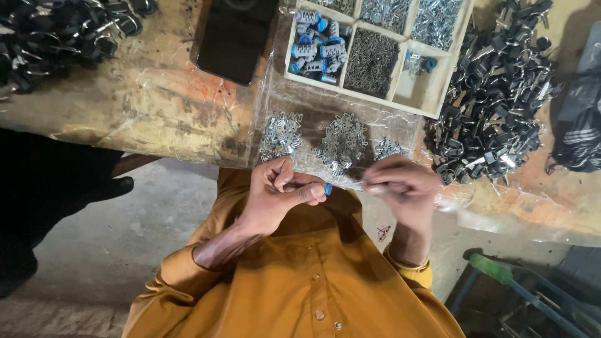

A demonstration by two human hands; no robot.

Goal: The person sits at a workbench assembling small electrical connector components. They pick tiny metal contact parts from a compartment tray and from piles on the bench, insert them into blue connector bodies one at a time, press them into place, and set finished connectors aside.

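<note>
While the left hand (pixel 278 191) pinches a small blue-ended cylinder (pixel 327 188) between thumb and fingers, the right hand (pixel 404 188) is closed round a thin metal tool (pixel 362 184) whose tip points at the cylinder from just beside it. Both hands hang over the near edge of the bench (pixel 156 106), above the person's lap, so the piece sits clear of any surface. That looks like the main risk: a slip of the thumb would likely drop the cylinder to the floor (pixel 125 225) rather than onto the plastic sheet (pixel 300 106).

Three heaps of small silver clips (pixel 341 143) lie on that sheet, right at the near edge. A brush from a wrist or sleeve could push some off.

The tool's tip is close to the left fingertips; a hard push that misses could jab them.

Farther off stands a divided tray (pixel 432 106) with more cylinders and pins, a dark phone (pixel 235 40) to its left, and a black pile (pixel 494 100) of parts to its right, all well away from the hands.
</note>
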